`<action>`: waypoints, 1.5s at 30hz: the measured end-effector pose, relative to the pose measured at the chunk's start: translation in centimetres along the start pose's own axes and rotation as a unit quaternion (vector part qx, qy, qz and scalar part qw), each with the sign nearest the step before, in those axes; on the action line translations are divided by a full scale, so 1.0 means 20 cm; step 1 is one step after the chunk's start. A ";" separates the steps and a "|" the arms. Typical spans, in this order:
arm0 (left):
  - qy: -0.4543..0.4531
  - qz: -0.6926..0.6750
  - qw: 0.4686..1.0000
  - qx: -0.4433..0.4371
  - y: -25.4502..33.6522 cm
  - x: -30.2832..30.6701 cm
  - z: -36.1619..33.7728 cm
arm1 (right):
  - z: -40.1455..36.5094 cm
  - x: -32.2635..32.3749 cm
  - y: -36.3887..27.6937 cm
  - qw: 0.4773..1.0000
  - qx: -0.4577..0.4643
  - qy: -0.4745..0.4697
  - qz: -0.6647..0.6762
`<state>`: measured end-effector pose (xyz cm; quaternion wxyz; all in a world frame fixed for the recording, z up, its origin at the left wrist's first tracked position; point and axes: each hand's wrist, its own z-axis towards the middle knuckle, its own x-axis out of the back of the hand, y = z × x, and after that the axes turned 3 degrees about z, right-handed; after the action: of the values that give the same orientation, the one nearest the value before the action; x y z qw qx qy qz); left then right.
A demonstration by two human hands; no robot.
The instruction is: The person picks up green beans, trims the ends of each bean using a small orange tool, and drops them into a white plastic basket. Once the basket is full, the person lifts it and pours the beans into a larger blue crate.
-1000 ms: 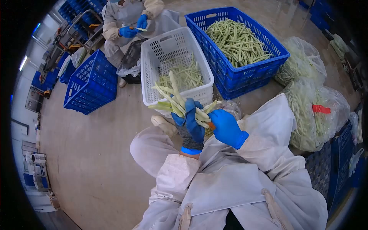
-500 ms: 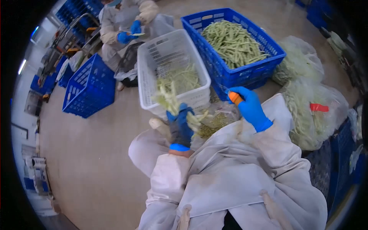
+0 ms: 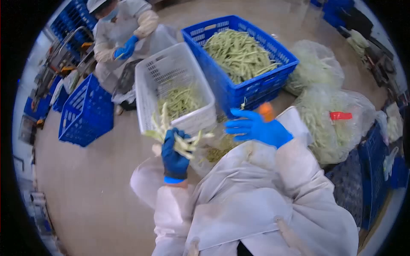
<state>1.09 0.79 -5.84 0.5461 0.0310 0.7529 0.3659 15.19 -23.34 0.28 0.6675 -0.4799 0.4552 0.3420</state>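
Observation:
My left hand (image 3: pixel 174 154), in a blue glove, grips a bunch of pale green beans (image 3: pixel 164 130) just in front of the white basket (image 3: pixel 147 79). My right hand (image 3: pixel 255 126), also gloved in blue, holds an orange-handled tool (image 3: pixel 266 112) with its fingers spread toward the left, close to the front wall of the blue crate (image 3: pixel 252 87). The white basket holds a layer of trimmed beans (image 3: pixel 181 100). The blue crate is heaped with green beans (image 3: pixel 237 53). A clear bag of bean trimmings (image 3: pixel 218 151) lies between my knees.
Two large clear bags of beans (image 3: pixel 331 121) (image 3: pixel 314 64) lie to the right. A co-worker in white with blue gloves (image 3: pixel 124 49) sits beyond the white basket. An empty blue crate (image 3: pixel 85 113) stands at the left, and dark blue crates (image 3: pixel 363 187) at the right.
My right hand left the bunch and moved right toward the blue crate with the orange tool. My left hand lowered the bean bunch a little. The view shifted left.

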 end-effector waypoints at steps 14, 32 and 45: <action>0.081 0.040 0.987 -0.135 -0.05 -0.21 -0.02 | 0.21 0.03 0.47 0.743 0.021 0.113 -0.660; -0.136 -0.228 0.963 0.049 0.02 -0.23 -0.08 | 0.19 -0.11 0.52 0.956 -0.036 0.154 -0.246; -0.014 -0.170 0.985 -0.028 0.02 -0.19 -0.01 | 0.08 -0.04 0.41 0.572 0.157 0.099 -0.799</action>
<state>2.35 -0.69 -2.56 0.6115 -0.1073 0.7291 0.2882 8.05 -19.29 -1.40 0.6856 -0.5671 -0.0032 -0.4565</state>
